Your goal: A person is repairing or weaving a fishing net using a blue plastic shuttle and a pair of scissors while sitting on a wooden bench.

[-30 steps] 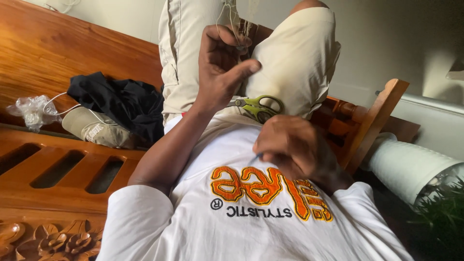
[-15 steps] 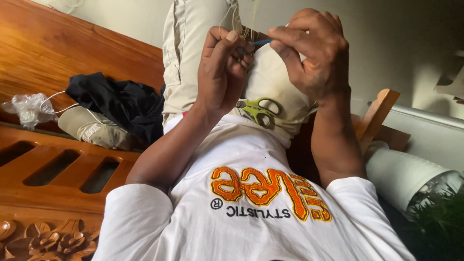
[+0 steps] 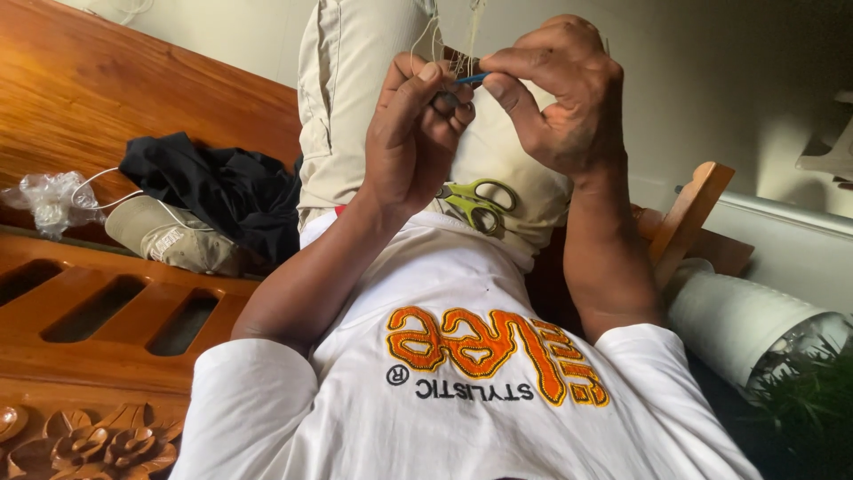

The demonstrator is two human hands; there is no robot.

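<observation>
A: Anything different from a second ago?

B: Yes. Right hand (image 3: 555,107) lifted off the white shirt (image 3: 462,293), away from the green-handled scissors (image 3: 475,203), and brought up against the left hand (image 3: 413,142).

A: Meaning for the work?

B: Both hands on it again, meeting at the pale thread (image 3: 471,36). Scissors left lying on the lap, untouched.

A: And the fingers?

B: Right thumb and forefinger pinched narrow on a thin blue stick (image 3: 471,78) (a hook or a needle, too small to tell). Left fingers curled in tight, thumb up, seemingly pinching the thread just beside the blue tip. Strands running up out of view.

A: Pose?

B: Forearms raised, wrists bent inward, knuckles nearly touching in front of the beige trousers (image 3: 355,89).

A: Around them?

B: Black cloth (image 3: 222,191) and a beige cap (image 3: 164,236) on the wooden bench (image 3: 89,89), well apart.
</observation>
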